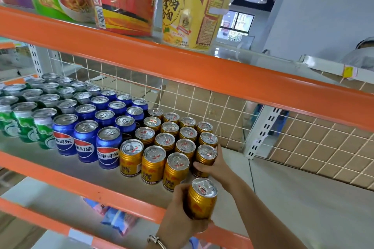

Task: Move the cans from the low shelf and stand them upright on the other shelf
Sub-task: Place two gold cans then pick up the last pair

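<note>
At the bottom centre of the frame, the left hand point(180, 216) is wrapped round a gold can point(202, 198), fingers curled about its side, holding it upright above the orange front rail point(121, 202) of the middle shelf point(101, 176). Just above it in the picture, the right hand point(214, 166) reaches in from the lower right and grips a second gold can point(205, 156) at the right end of the front row, thumb on the near side and fingertips behind.

Both cans look rigid and smooth-walled, probably full and so fairly heavy for their size; a grip round the middle of the body seems safest, since the metal could slip and the thin wall could dent.

Further back, the gold block point(172, 137) stands in roughly 4 columns, all upright. To its left in the frame stand blue cans point(105, 127), then green cans point(30, 111). Across the top, noodle tubs point(192, 6) sit on the upper shelf point(182, 62).
</note>
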Motion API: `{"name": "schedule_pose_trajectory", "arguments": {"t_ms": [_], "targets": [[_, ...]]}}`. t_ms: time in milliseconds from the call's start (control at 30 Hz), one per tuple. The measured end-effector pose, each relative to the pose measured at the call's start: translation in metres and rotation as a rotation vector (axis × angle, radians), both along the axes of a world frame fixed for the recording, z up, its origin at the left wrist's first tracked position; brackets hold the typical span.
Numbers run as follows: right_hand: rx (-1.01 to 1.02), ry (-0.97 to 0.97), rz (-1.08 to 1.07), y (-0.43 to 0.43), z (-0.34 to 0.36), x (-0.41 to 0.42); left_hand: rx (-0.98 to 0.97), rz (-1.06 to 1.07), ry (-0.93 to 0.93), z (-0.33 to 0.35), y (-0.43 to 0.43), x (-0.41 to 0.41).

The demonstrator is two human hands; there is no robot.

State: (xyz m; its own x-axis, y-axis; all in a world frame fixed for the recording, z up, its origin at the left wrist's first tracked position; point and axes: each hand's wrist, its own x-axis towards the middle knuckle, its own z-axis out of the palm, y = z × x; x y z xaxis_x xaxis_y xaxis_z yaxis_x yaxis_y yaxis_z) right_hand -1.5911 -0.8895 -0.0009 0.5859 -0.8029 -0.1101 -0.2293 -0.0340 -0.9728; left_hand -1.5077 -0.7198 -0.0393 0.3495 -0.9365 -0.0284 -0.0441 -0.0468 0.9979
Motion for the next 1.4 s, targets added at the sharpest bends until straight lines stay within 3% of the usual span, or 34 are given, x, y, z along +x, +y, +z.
{"name": "schedule_pose_trajectory", "arguments": {"t_ms": [133, 300, 400, 533, 867, 1133, 1400], "targets": [[-0.036, 0.220, -0.101, 0.000, 0.003, -0.002, 0.000, 0.005, -0.032, 0.005, 0.000, -0.002], [-0.111, 0.047, -0.278, 0.035, 0.001, -0.032, 0.032, 0.019, -0.029, 0.009, -0.002, -0.002], [-0.007, -0.038, -0.164, 0.062, 0.004, -0.052, 0.044, 0.032, -0.023, 0.013, -0.006, -0.005], [0.122, 0.078, 0.073, 0.079, 0.003, -0.055, 0.065, 0.039, -0.085, 0.018, -0.012, -0.006], [-0.193, 0.073, -0.156, 0.078, -0.013, -0.033, 0.041, -0.003, -0.305, 0.001, 0.004, -0.007], [-0.238, -0.011, -0.263, 0.089, -0.030, -0.016, 0.090, -0.047, -0.306, -0.012, 0.005, 0.005], [-0.360, 0.197, -0.399, 0.097, -0.032, -0.014, 0.074, -0.160, -0.299, -0.016, 0.008, 0.010]]}}
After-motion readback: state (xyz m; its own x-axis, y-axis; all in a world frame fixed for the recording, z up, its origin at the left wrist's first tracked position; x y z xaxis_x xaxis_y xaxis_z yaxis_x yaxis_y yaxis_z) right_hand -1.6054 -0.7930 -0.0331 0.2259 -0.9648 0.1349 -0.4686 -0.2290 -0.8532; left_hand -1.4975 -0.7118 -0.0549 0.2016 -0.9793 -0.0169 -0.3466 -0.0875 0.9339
